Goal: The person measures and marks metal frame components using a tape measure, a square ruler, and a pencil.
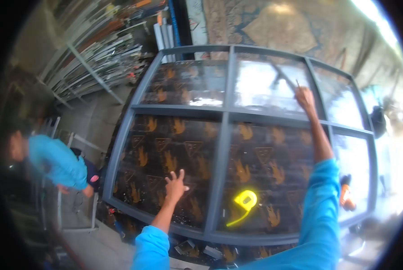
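Left hand: the left hand (pixel 176 188) is over the lower left opening of the frame; its grip is open, with the fingers spread apart and nothing held. Whether the fingertips touch the board cannot be told.
Right hand: the right hand (pixel 304 96) is over the upper middle opening, near the upright bar on its right; its grip is closed around a slim pen-like item (pixel 298 83), which points up from the fist and is too blurred to identify.
Metal frame: a grey metal frame (pixel 225 135) lies flat, its bars forming six openings in two rows of three.
Board: a dark printed board (pixel 251 153) shows through the frame, patterned with orange hand-shaped prints and outlined triangles; the marks inside the triangles are too blurred to read.
Tape measure: a yellow tape measure (pixel 246 200) lies on the board in the lower middle opening, a short length of blade out towards the lower left; any label on its case is unreadable.
Power tool: an orange-and-black power tool (pixel 347 197) lies in the lower right opening, its brand unreadable.
Bright areas: white glare covers much of the upper middle, upper right and lower right openings.
Co-worker: a person in a blue top (pixel 59 162) is at the far left, well apart from both hands.
Metal stock: long metal profiles (pixel 107 67) are piled beyond the frame at the upper left.
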A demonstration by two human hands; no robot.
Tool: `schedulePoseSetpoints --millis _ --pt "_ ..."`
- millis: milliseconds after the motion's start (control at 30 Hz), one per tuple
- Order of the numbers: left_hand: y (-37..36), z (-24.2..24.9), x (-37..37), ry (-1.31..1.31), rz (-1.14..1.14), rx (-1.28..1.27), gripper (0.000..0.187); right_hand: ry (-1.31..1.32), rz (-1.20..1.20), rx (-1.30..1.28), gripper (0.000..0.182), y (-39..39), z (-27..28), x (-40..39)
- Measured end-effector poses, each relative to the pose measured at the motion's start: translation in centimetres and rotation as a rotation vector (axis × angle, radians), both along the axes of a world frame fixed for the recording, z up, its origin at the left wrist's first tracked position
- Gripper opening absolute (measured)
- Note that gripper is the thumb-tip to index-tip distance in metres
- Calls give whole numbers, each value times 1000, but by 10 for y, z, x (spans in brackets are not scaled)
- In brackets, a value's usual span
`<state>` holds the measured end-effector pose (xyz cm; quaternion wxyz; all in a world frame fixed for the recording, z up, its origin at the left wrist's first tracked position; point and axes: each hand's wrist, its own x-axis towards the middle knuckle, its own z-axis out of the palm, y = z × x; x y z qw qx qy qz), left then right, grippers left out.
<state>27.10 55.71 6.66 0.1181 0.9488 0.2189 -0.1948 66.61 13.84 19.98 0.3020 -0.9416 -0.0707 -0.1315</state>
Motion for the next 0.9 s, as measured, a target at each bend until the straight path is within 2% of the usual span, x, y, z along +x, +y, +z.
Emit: schedulePoseSetpoints --millis 33,67,100,133,167,200,233,267,333,367,400,467,500,533,600,667,733,800,900 --pt "0 2 3 -29 -15 -10 88 163 51 250 32 -2 18 -31" --pt "2 3 -2 -40 -18 -15 87 199 219 500 31 10 61 -103" --pt "5 -2 -4 -126 21 -38 73 279 246 595 30 15 81 -152" --pt "29 -22 -3 -226 14 -282 56 340 267 667 29 8 73 -181" --pt "34 -26 1 -526 95 -625 42 402 251 724 28 16 97 -234" --pt "10 33 -1 -496 404 -1072 33 463 283 763 26 16 103 -273" --pt "-27 102 -10 -603 443 -1074 40 544 351 813 26 16 110 -311" --pt "-40 136 -27 -666 340 -1242 58 638 420 862 27 16 112 -347" --pt "-61 201 -73 -546 148 -1579 75 745 459 836 27 19 103 -410" --pt "-77 225 -98 -530 86 -1639 61 808 510 805 27 20 100 -439" --pt "-83 233 -117 -538 118 -1633 61 834 525 799 27 23 101 -461" --pt "-93 238 -166 -446 -11 -1403 43 913 648 639 25 25 103 -514" --pt "-99 238 -190 -414 113 -1444 30 939 772 558 28 23 98 -532" --pt "-103 233 -215 -389 86 -1421 27 933 778 554 28 24 93 -550" --pt "-114 229 -265 -484 100 -1444 31 959 810 665 37 23 91 -590" --pt "-126 219 -308 -552 116 -1474 31 941 866 623 43 32 103 -620" --pt "-136 216 -342 -617 122 -1493 32 729 952 410 44 47 115 -653" --pt "-148 219 -374 -622 128 -1465 24 727 980 408 45 60 120 -679" --pt "-159 213 -418 -693 139 -1464 25 701 1016 363 46 75 124 -720"
